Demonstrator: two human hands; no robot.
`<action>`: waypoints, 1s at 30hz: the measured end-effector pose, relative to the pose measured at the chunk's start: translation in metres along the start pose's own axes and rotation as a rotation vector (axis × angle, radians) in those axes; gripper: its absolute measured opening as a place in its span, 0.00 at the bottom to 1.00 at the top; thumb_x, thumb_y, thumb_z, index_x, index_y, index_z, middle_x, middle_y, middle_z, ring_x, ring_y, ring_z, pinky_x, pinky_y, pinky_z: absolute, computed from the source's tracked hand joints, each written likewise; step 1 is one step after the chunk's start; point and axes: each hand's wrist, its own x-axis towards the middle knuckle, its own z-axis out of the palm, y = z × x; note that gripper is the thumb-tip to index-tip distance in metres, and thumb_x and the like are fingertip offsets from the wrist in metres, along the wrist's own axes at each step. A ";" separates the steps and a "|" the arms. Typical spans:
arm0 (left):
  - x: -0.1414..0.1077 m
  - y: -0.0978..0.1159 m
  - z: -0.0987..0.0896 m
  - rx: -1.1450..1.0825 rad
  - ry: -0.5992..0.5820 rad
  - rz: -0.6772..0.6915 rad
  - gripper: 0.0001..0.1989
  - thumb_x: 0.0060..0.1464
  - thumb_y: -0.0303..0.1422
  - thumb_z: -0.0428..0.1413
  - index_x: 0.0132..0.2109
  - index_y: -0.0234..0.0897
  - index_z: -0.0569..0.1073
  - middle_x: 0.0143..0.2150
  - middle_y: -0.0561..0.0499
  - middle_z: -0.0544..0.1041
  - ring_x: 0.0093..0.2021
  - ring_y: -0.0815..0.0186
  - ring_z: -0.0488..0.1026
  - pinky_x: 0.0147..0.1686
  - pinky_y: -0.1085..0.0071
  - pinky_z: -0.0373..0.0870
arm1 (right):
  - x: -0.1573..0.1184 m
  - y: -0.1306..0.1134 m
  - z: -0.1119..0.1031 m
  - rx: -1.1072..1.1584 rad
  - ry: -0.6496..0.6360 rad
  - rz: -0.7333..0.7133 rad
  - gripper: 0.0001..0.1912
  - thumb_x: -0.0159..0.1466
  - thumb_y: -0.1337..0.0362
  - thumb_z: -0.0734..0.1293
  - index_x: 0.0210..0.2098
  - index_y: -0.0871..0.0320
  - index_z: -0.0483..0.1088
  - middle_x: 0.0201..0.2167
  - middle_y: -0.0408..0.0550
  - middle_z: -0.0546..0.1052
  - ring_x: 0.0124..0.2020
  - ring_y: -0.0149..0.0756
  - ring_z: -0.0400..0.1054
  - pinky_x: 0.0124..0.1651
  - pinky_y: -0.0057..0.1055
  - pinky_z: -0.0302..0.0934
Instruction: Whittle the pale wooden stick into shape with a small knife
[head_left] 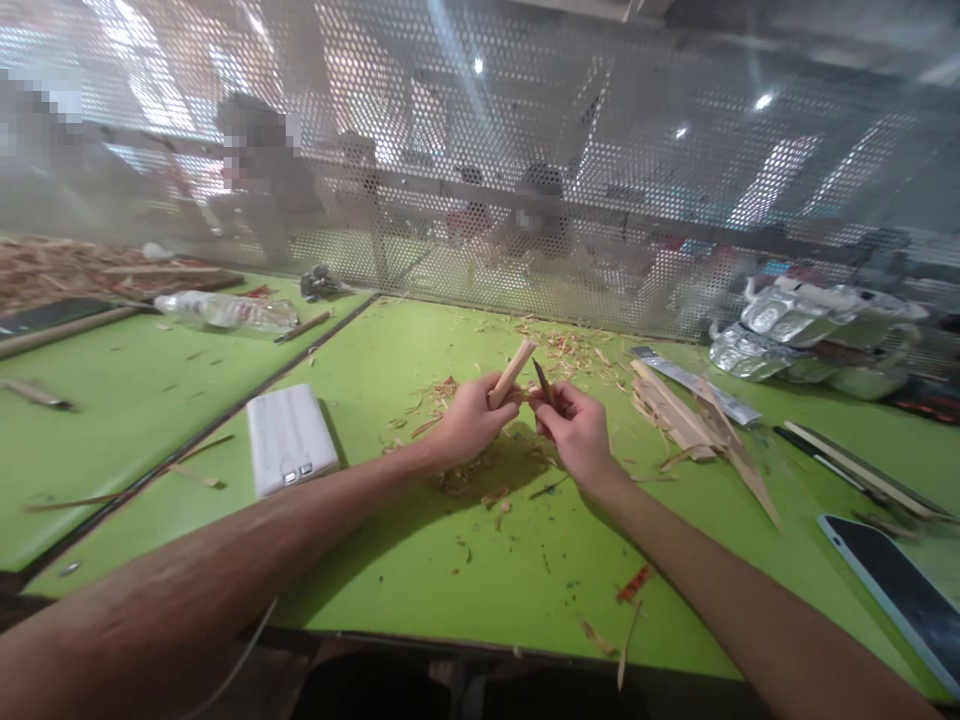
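My left hand is closed round a short, pale wooden stick, its upper end tilted up and to the right. Close beside it, my right hand grips a dark, narrow knife blade that points up and left; any handle is hidden in the fingers. The two hands nearly meet above the green table. Under and around them lie curled wood shavings, with more scattered behind.
A white power bank lies left of my hands. Flat wood pieces and a phone are to the right, with foil-wrapped objects behind. A plastic bottle lies at the far left. A perforated screen borders the table's back; people show beyond.
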 end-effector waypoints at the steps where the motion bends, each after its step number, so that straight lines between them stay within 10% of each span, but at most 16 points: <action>1: 0.000 0.001 0.000 0.009 -0.001 0.007 0.04 0.53 0.31 0.57 0.37 0.36 0.71 0.25 0.57 0.68 0.22 0.72 0.62 0.22 0.75 0.59 | 0.000 0.001 0.000 0.000 -0.005 -0.008 0.15 0.59 0.52 0.75 0.32 0.56 0.73 0.21 0.42 0.70 0.21 0.31 0.61 0.22 0.29 0.55; 30: 0.000 0.002 -0.001 0.098 0.055 0.029 0.03 0.51 0.27 0.55 0.31 0.37 0.67 0.25 0.57 0.67 0.25 0.70 0.62 0.24 0.73 0.56 | -0.004 0.001 0.005 0.027 -0.053 0.046 0.16 0.59 0.52 0.75 0.28 0.56 0.70 0.18 0.40 0.68 0.19 0.28 0.59 0.21 0.27 0.52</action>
